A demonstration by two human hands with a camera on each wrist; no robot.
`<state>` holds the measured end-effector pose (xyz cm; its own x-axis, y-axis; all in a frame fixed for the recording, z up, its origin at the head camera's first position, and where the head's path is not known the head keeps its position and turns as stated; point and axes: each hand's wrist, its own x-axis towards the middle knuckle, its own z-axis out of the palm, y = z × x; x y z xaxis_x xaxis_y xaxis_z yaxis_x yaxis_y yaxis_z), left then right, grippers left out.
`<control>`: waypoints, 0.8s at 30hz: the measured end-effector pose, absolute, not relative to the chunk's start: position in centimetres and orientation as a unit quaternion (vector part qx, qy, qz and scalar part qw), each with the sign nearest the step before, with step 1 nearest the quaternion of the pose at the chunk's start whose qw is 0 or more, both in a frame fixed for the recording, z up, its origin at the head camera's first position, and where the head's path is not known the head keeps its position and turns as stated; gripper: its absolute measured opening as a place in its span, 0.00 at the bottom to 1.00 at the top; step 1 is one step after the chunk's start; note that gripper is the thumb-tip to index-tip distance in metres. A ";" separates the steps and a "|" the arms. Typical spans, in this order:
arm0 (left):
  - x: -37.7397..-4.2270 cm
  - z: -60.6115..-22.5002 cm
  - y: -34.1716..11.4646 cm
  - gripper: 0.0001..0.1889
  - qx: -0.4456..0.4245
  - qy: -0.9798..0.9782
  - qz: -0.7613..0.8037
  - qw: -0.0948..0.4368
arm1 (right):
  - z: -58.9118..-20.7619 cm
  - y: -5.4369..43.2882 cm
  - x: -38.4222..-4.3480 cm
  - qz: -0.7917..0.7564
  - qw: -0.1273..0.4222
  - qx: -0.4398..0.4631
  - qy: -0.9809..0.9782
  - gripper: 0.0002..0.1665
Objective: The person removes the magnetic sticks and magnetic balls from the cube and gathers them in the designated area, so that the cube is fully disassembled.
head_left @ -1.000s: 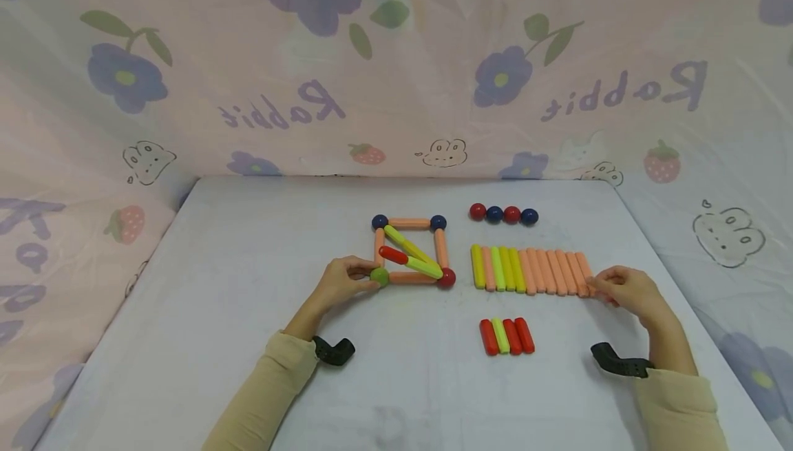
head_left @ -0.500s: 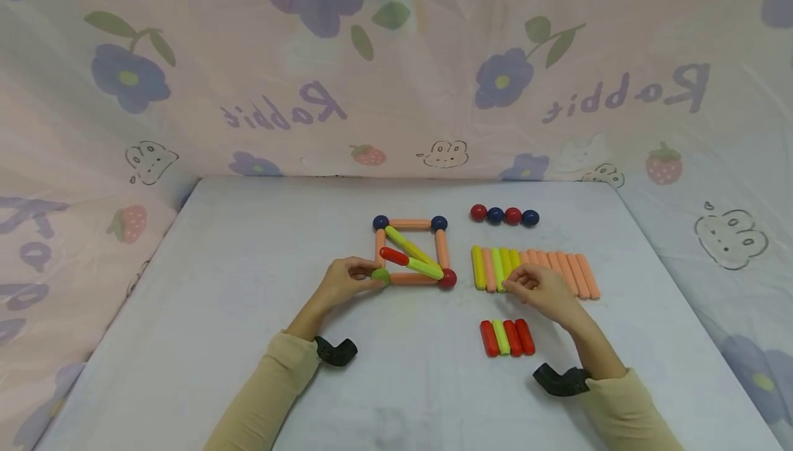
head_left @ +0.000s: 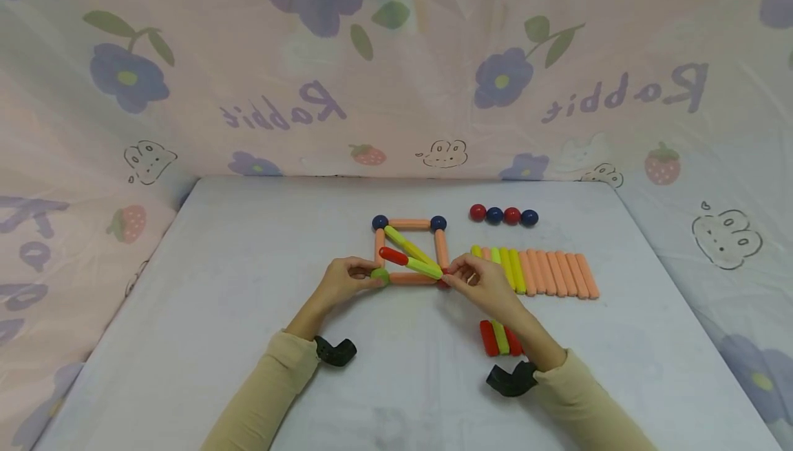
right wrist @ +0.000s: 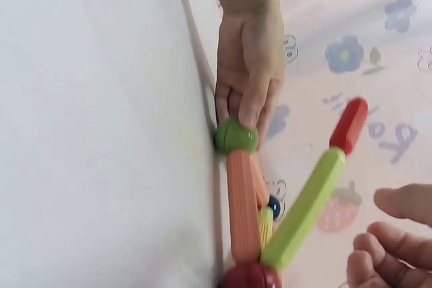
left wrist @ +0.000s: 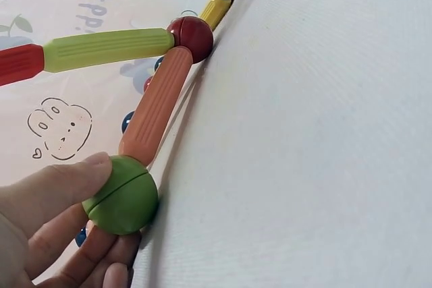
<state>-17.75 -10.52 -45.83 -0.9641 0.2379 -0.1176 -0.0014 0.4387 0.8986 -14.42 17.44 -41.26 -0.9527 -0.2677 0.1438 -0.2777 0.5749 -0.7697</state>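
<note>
My left hand (head_left: 347, 279) pinches the green ball (left wrist: 121, 197) at the near left corner of a square of salmon rods. A salmon rod (left wrist: 156, 106) joins it to the red ball (left wrist: 191, 40). From the red ball a light green rod (right wrist: 307, 207) rises at a slant, with a short red rod (right wrist: 349, 126) on its free end. A yellow rod (head_left: 409, 244) crosses the square diagonally. My right hand (head_left: 486, 286) hovers by the red ball; the right wrist view shows its thumb and loosely bent fingers apart, holding nothing. In the head view it partly hides that ball.
Blue balls (head_left: 380, 222) mark the square's far corners. Behind and right stands a row of red and blue balls (head_left: 512, 215). A row of salmon, yellow and green rods (head_left: 551, 273) lies at the right, partly behind my right hand. Short red and green rods (head_left: 489, 338) lie nearer.
My right hand has moved left, from the right end of the rod row across it to the red ball. My left hand has stayed on the green ball.
</note>
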 end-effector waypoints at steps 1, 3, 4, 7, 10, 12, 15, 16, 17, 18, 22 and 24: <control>-17.8 -45.8 -10.5 0.19 0.070 0.841 0.525 0.115 | -41.2 16.9 -14.5 0.439 0.015 0.161 -0.884 0.09; -17.8 -45.8 -10.5 0.19 0.069 0.841 0.525 0.115 | -41.1 15.9 -14.7 0.443 0.036 0.178 -0.878 0.10; -17.8 -45.8 -10.5 0.19 0.070 0.841 0.524 0.115 | -41.1 15.4 -14.8 0.442 0.050 0.187 -0.876 0.10; -17.8 -45.9 -10.5 0.20 0.072 0.843 0.521 0.114 | -41.1 14.1 -15.1 0.435 0.091 0.214 -0.870 0.11; -17.9 -45.9 -10.5 0.19 0.072 0.845 0.519 0.110 | -41.3 12.8 -15.4 0.422 0.121 0.230 -0.868 0.14; -17.9 -45.9 -10.5 0.19 0.071 0.845 0.518 0.107 | -41.6 12.1 -15.8 0.417 0.132 0.245 -0.865 0.15; -17.9 -46.0 -10.5 0.19 0.073 0.847 0.517 0.103 | -42.0 11.2 -16.2 0.422 0.139 0.262 -0.857 0.17; -17.9 -46.0 -10.5 0.19 0.073 0.847 0.517 0.102 | -42.2 11.0 -16.3 0.425 0.139 0.268 -0.854 0.18; -17.9 -46.0 -10.5 0.19 0.074 0.847 0.517 0.101 | -42.3 10.8 -16.5 0.428 0.136 0.271 -0.851 0.19; -17.9 -46.0 -10.4 0.19 0.074 0.848 0.516 0.101 | -42.4 10.6 -16.6 0.431 0.132 0.271 -0.851 0.20; -17.9 -46.0 -10.4 0.19 0.069 0.847 0.518 0.103 | -42.7 10.0 -16.8 0.433 0.105 0.266 -0.855 0.19; -17.9 -46.0 -10.5 0.19 0.068 0.846 0.518 0.104 | -42.7 9.9 -16.8 0.431 0.094 0.263 -0.858 0.18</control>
